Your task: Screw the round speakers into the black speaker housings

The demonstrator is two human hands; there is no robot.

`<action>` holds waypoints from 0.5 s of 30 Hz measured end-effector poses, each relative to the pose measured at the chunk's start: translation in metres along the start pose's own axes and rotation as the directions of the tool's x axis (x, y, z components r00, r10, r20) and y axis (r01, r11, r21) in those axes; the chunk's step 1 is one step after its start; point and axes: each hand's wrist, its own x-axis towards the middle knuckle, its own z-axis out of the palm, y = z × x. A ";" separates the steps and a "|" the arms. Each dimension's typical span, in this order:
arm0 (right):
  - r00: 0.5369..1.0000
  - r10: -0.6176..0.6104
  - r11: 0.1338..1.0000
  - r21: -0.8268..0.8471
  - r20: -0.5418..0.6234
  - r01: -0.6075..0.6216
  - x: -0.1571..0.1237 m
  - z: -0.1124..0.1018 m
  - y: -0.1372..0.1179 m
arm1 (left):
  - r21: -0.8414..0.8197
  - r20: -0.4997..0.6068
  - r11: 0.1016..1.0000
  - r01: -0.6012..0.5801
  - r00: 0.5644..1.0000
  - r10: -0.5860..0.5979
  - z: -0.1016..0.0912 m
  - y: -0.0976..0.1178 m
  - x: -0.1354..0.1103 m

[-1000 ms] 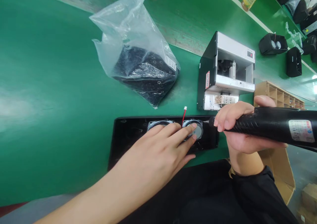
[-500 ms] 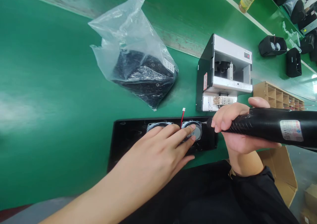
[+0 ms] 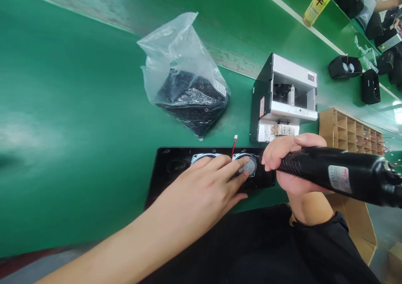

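A long black speaker housing (image 3: 171, 167) lies on the green bench in front of me. Two round metal speaker drivers sit in it; the right driver (image 3: 250, 166) shows under my fingertips. My left hand (image 3: 207, 188) lies flat on the drivers, fingers stretched out and pressing them down. A red wire with a white plug (image 3: 234, 144) sticks up between the drivers. My right hand (image 3: 290, 165) is wrapped round a black electric screwdriver (image 3: 339, 176). Its tip points left at the housing's right end and is hidden behind my fingers.
A clear plastic bag of black parts (image 3: 190, 93) lies behind the housing. A white and black screw feeder machine (image 3: 287, 98) stands at the right. A cardboard divider box (image 3: 348, 127), black speaker boxes (image 3: 345, 66) and a yellow bottle (image 3: 320, 1) are farther right.
My right hand has pushed the screwdriver tip left, from just off the housing's right end to over it. The left hand stays on the drivers. The camera has shifted a little.
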 end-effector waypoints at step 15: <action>0.992 -0.123 0.984 0.127 -0.025 0.125 0.019 0.023 0.030 | 0.045 0.000 0.999 -0.016 1.000 0.016 0.003 -0.003 0.004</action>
